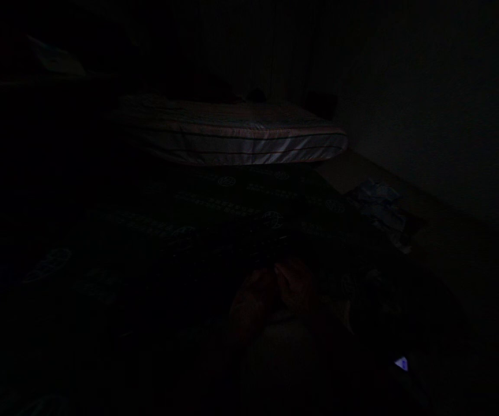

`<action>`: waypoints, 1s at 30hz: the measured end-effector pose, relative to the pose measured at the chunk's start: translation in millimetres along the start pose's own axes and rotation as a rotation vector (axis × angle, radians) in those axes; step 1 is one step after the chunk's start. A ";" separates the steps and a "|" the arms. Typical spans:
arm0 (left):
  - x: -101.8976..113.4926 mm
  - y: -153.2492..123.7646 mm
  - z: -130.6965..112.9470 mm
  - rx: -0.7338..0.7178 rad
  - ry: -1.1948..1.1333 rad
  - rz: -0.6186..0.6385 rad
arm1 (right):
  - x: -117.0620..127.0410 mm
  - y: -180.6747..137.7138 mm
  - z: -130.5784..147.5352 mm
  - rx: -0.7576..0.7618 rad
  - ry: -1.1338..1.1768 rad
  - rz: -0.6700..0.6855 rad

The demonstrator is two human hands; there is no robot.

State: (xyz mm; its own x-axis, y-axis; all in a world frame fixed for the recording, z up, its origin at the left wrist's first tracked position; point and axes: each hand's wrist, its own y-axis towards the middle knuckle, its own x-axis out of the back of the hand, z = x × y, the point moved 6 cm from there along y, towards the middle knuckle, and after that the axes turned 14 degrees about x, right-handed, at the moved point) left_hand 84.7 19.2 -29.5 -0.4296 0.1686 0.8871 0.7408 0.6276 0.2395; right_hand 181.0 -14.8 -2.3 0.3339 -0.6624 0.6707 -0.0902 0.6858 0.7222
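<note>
The whole scene is very dark. My left hand and my right hand are close together, low in the middle of the view, with their fingertips nearly meeting. Both look closed, fingers bent inward; anything between them is lost in the dark. Just beyond them lies a dark area with small pale flecks, whose kind I cannot make out. Under and around it spreads a dark green sheet printed with pale round logos and lettering.
A mattress with a striped cover lies at the back. Crumpled pale blue cloth or plastic sits on the floor to the right, near the wall. A small bright bluish patch shows at lower right.
</note>
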 end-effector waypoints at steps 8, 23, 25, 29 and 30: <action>11.4 -1.5 -0.6 -0.007 -0.014 0.008 | 20.3 15.8 3.7 -0.029 0.045 -0.013; 23.3 -8.0 -5.5 0.013 -0.025 0.013 | -5.2 96.4 -136.5 -0.144 -0.262 0.572; 23.5 -8.3 -5.1 0.012 -0.022 0.017 | -18.2 107.2 -155.5 -0.143 -0.276 0.617; 25.2 -9.2 -4.4 0.002 -0.018 0.023 | -46.7 121.0 -181.9 -0.109 -0.302 0.705; 25.6 -9.6 -4.3 0.001 -0.017 0.024 | -53.1 123.7 -185.9 -0.093 -0.304 0.725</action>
State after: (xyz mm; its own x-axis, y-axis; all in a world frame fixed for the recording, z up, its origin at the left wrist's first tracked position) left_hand 68.8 14.2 -7.5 -0.4206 0.1962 0.8858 0.7502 0.6242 0.2179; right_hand 326.6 161.3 19.9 -0.0505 -0.0849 0.9951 -0.1040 0.9914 0.0793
